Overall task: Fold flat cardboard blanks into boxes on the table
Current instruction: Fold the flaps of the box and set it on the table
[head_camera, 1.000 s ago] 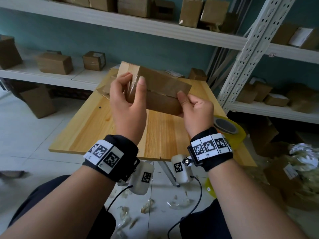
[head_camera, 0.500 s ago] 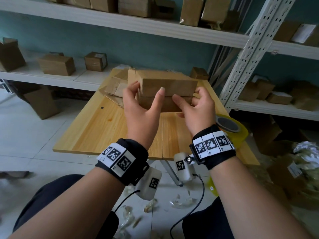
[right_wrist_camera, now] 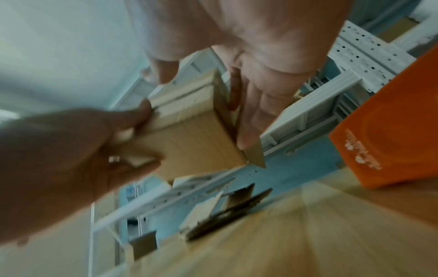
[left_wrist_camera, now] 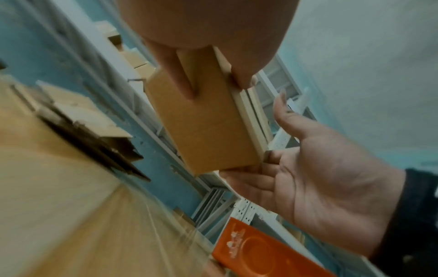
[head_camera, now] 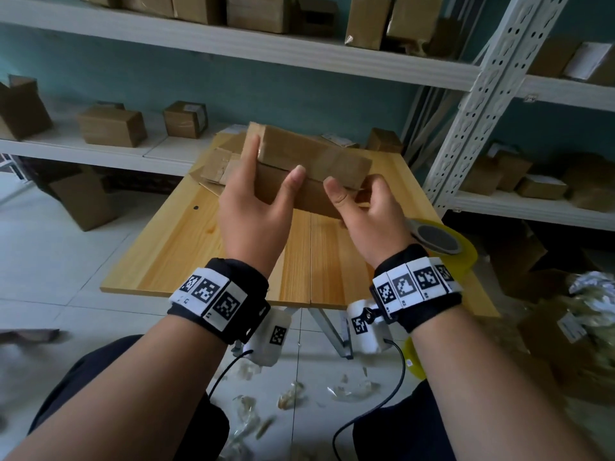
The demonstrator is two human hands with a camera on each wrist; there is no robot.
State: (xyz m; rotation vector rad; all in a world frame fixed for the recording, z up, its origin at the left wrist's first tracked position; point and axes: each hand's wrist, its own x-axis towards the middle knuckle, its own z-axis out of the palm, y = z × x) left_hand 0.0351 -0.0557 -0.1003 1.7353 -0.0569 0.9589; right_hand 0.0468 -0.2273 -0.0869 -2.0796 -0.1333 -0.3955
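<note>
I hold a brown cardboard box in the air above the wooden table. My left hand grips its left end, thumb on the near face and fingers on the far side; the left wrist view shows a finger under the box. My right hand is at the right end, palm open. Its straight fingers lie against the box's end face. A stack of flat cardboard blanks lies on the table behind the box.
A yellow tape roll sits at the table's right edge. White shelves with several cardboard boxes run behind and to the right, with a perforated rack post close by. Plastic scraps litter the floor under my arms.
The tilted, nearly flat cardboard has become a squared box held level. My right hand went from pinching the right edge to lying open against the right end.
</note>
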